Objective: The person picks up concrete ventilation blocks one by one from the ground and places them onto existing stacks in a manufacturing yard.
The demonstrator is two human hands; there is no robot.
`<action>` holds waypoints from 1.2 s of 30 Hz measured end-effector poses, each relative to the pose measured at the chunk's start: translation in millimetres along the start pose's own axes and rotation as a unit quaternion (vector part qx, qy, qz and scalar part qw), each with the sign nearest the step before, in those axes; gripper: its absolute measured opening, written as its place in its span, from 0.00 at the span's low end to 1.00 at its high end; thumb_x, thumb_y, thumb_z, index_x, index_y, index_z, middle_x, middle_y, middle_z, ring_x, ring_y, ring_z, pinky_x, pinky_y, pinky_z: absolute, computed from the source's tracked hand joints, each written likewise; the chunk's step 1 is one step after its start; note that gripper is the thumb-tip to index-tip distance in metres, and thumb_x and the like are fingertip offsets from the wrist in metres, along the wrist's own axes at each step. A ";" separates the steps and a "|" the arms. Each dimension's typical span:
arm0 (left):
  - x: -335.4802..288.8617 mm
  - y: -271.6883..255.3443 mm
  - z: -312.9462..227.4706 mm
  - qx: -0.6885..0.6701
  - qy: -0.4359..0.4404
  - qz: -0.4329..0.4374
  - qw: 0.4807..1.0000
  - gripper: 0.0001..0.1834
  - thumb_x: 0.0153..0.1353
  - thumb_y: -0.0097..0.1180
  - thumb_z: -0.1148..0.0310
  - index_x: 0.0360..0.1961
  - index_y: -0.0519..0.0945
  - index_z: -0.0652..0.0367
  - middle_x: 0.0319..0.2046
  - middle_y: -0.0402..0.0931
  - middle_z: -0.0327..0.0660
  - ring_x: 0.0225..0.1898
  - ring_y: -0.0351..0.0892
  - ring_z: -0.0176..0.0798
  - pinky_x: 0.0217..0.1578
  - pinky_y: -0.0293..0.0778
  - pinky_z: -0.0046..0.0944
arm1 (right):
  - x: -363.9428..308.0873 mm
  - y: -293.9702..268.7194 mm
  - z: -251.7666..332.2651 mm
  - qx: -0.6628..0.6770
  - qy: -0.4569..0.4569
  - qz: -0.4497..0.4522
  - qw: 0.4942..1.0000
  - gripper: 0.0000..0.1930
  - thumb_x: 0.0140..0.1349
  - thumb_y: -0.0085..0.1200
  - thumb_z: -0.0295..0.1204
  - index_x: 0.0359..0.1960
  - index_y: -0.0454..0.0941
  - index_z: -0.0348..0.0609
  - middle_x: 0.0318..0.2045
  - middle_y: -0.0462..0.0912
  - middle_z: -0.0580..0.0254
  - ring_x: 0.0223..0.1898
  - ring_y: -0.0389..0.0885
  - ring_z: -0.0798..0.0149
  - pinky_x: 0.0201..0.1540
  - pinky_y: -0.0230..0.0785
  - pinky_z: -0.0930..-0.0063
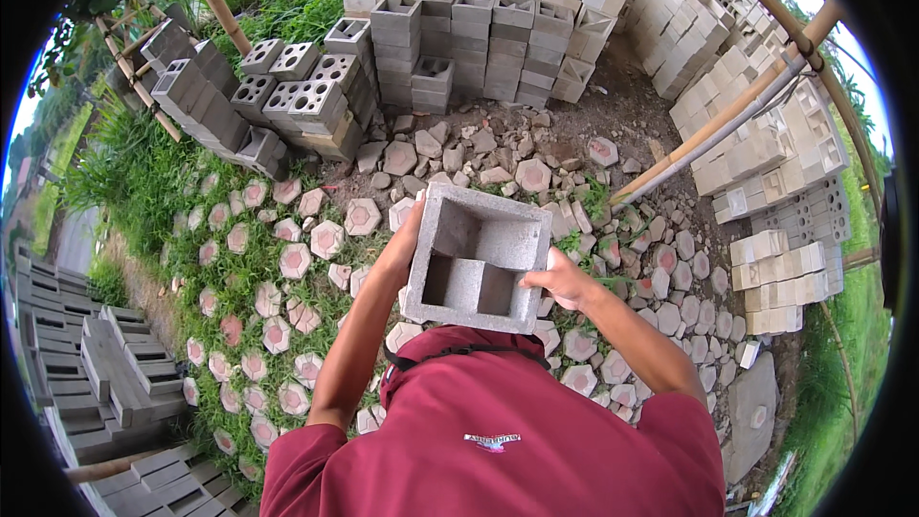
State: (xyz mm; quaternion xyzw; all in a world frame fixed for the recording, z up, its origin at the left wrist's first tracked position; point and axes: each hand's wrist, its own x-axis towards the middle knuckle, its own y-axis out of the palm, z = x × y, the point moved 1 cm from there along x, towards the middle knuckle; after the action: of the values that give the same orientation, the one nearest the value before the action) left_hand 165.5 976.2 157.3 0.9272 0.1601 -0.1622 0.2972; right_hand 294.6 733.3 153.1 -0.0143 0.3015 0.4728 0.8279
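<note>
I hold a grey hollow concrete block (466, 281) out in front of my waist, tilted so its openings face me. Inside it, a stepped inner wall parts a large upper hollow from two smaller lower ones. My left hand (406, 241) grips the block's left side, its fingers mostly hidden behind the edge. On the right side, my right hand (563, 281) presses its thumb over the near rim, while its other fingers are largely out of sight. Both arms are stretched forward, and the block hangs above the paved ground.
Hexagonal paving stones (326, 239) lie among grass. Broken rubble (483, 141) spreads beyond them. Stacks of grey blocks (396, 48) and round-holed blocks (302, 101) stand at the far side. Pale blocks (766, 148) line the right, near a slanting bamboo pole (713, 115). More grey blocks (120, 364) lie left.
</note>
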 end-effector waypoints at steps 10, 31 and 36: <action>179.4 -70.2 -100.2 -0.065 0.064 -0.096 0.991 0.37 0.68 0.32 0.40 0.63 0.64 0.61 0.59 0.67 0.49 0.57 0.69 0.45 0.57 0.65 0.42 | 221.2 -64.3 154.4 -0.139 0.048 0.082 0.986 0.23 0.55 0.56 0.23 0.53 0.63 0.42 0.36 0.75 0.61 0.37 0.77 0.63 0.33 0.76 0.47; 508.6 -235.6 -108.8 -0.140 0.134 -0.263 0.945 0.37 0.71 0.35 0.50 0.70 0.45 0.65 0.67 0.53 0.51 0.67 0.53 0.40 0.64 0.49 0.33 | 600.1 -141.4 276.6 -0.280 0.292 0.042 0.914 0.27 0.54 0.51 0.18 0.57 0.61 0.43 0.46 0.74 0.58 0.46 0.76 0.60 0.44 0.75 0.47; 571.5 -296.4 -59.3 -0.145 0.063 -0.346 0.925 0.32 0.71 0.34 0.52 0.70 0.49 0.56 0.67 0.53 0.52 0.68 0.51 0.43 0.65 0.48 0.35 | 723.3 -171.8 230.5 -0.298 0.362 0.085 0.879 0.31 0.53 0.51 0.17 0.61 0.57 0.45 0.52 0.72 0.57 0.52 0.73 0.59 0.47 0.74 0.52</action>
State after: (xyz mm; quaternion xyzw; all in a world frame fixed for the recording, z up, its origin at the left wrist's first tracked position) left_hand 573.2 1355.4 -171.2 0.7693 0.5109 -0.1716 0.3431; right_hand 810.9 1269.5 -74.2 -0.4047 0.4252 0.5705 0.5744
